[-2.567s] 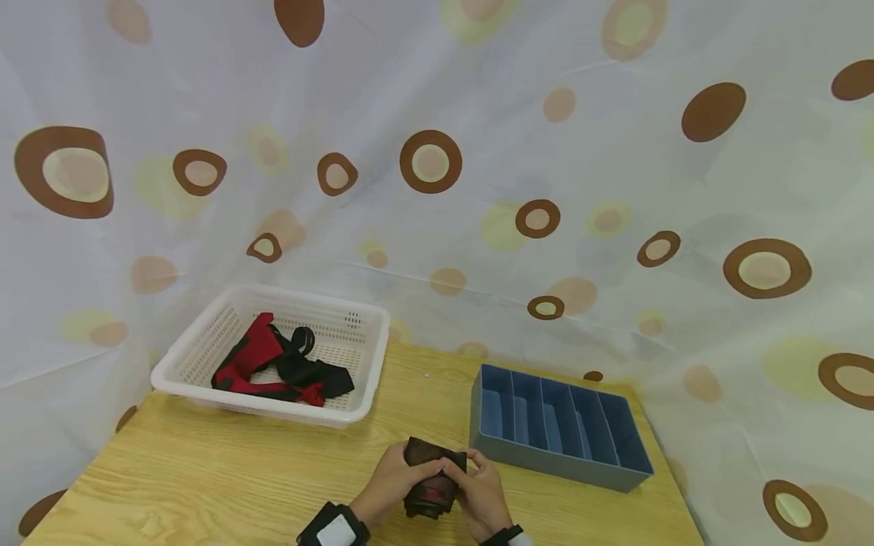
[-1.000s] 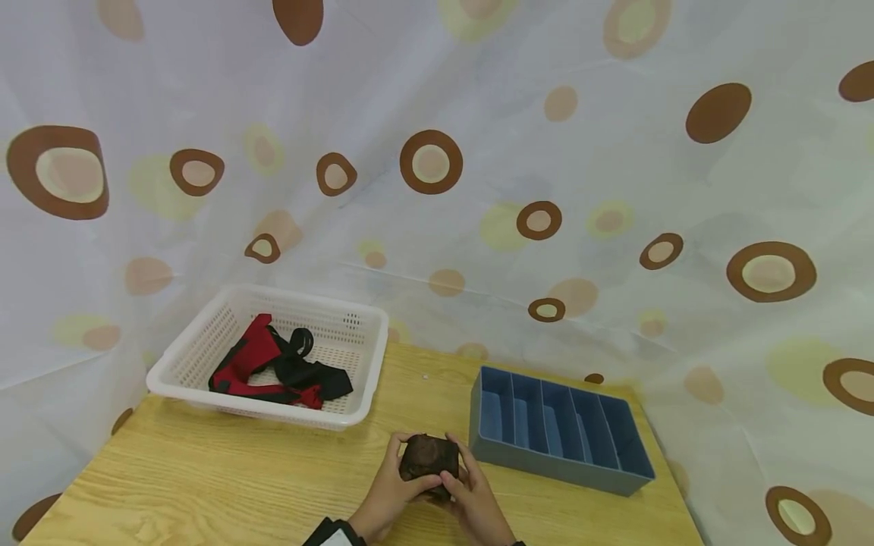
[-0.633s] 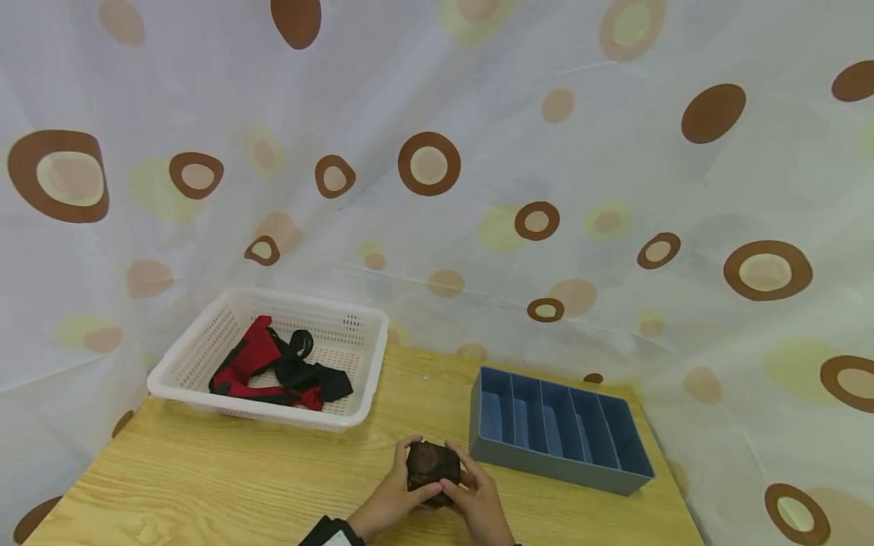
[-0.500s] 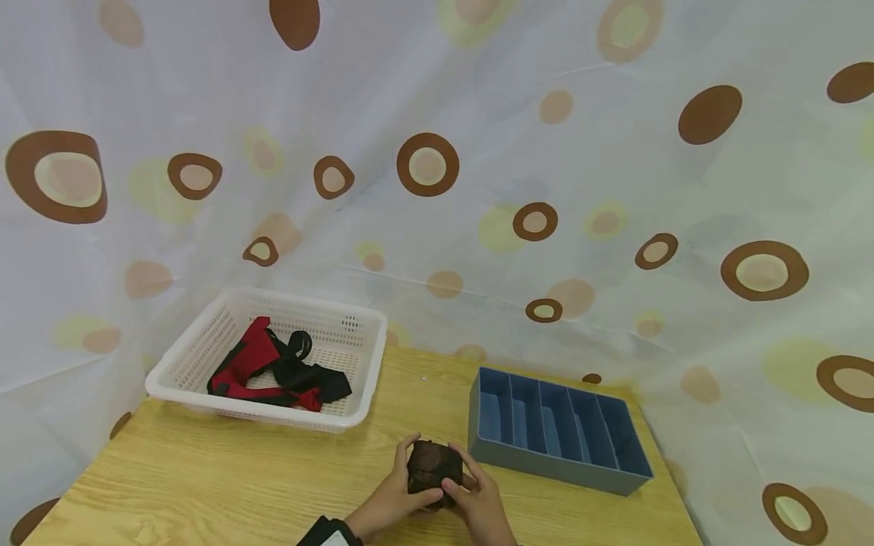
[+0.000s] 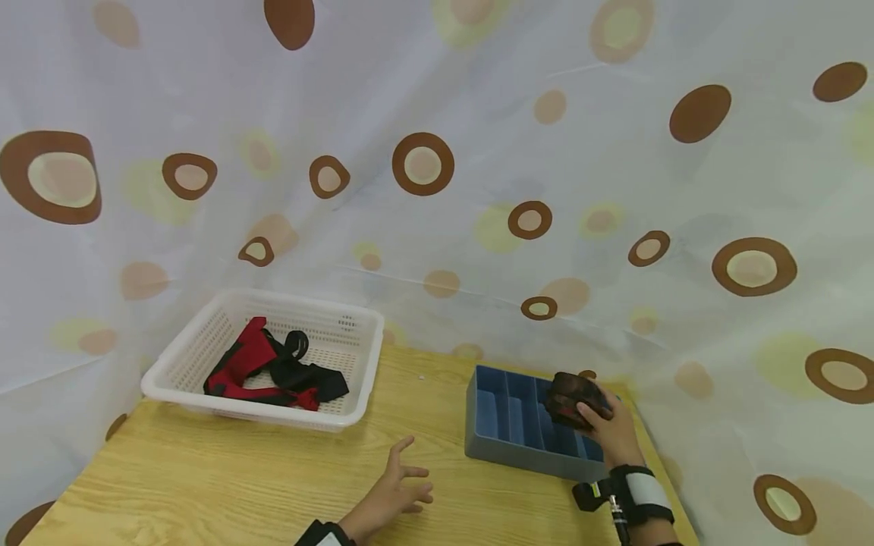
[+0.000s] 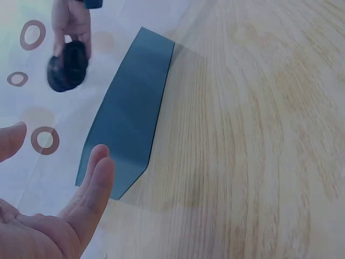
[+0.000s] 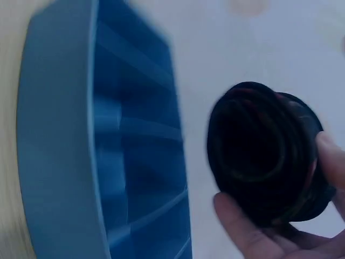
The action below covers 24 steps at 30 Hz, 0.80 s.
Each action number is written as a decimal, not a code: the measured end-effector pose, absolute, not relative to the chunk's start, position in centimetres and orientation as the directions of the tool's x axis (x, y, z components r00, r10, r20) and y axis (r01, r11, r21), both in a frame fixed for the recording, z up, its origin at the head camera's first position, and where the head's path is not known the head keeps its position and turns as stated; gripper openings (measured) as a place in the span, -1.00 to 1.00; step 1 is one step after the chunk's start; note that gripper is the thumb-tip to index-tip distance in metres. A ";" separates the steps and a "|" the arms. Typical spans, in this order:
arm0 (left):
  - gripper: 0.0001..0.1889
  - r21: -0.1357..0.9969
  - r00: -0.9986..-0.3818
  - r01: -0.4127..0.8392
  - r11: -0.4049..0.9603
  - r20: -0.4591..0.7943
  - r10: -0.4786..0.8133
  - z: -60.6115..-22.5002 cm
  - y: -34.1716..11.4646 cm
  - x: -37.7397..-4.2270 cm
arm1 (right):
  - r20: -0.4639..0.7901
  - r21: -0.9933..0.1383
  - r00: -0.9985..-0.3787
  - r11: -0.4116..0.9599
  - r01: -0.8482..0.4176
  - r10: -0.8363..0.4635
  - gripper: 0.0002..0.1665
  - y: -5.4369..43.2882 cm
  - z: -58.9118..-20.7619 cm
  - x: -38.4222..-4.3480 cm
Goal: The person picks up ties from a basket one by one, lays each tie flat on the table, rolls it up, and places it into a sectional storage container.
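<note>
My right hand (image 5: 616,432) grips a rolled-up dark cloth (image 5: 572,400) with reddish patches, holding it over the right half of the blue divided box (image 5: 519,453). In the right wrist view the spiral end of the rolled-up cloth (image 7: 250,140) faces the camera, with thumb and fingers round its far side. The box's compartments (image 7: 135,140) lie beside it. My left hand (image 5: 391,493) holds nothing and hovers over the table left of the box, fingers spread. Its fingers (image 6: 94,194) overlap the box's near wall (image 6: 126,108) in the left wrist view.
A white basket (image 5: 372,364) stands at the back left, holding red-and-black cloth (image 5: 253,355) and a black strip of fabric (image 5: 310,378). The wooden table (image 5: 225,470) ends at a spotted curtain (image 5: 451,91) behind and to the right.
Both hands held the rolled-up cloth in front of the box earlier. Now the right hand has carried it right and up over the box, and the left hand has let go.
</note>
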<state>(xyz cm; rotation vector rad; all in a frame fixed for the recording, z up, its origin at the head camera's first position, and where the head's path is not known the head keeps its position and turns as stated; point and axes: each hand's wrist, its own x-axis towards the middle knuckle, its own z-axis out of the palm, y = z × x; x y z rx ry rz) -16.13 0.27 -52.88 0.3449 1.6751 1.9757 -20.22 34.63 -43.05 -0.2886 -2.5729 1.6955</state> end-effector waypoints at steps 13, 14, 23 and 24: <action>-0.12 0.977 -0.833 -0.206 -0.062 -0.141 0.535 -53.2 0.0 -15.9 | -0.018 -0.402 -0.979 0.895 0.192 0.202 -0.38 33.9 -46.7 -23.7; -0.11 0.977 -0.834 -0.203 -0.061 -0.140 0.534 -53.3 0.0 -15.9 | -0.026 -0.388 -0.979 0.901 0.195 0.201 -0.38 33.8 -46.8 -23.7; -0.08 0.978 -0.836 -0.203 -0.052 -0.146 0.529 -54.0 0.2 -15.9 | -0.078 -0.269 -0.992 0.956 0.117 0.099 -0.58 34.0 -47.6 -24.6; -0.10 0.978 -0.836 -0.202 -0.052 -0.144 0.530 -54.0 0.2 -15.9 | -0.084 -0.245 -0.993 0.965 0.097 0.078 -0.63 34.0 -47.7 -24.7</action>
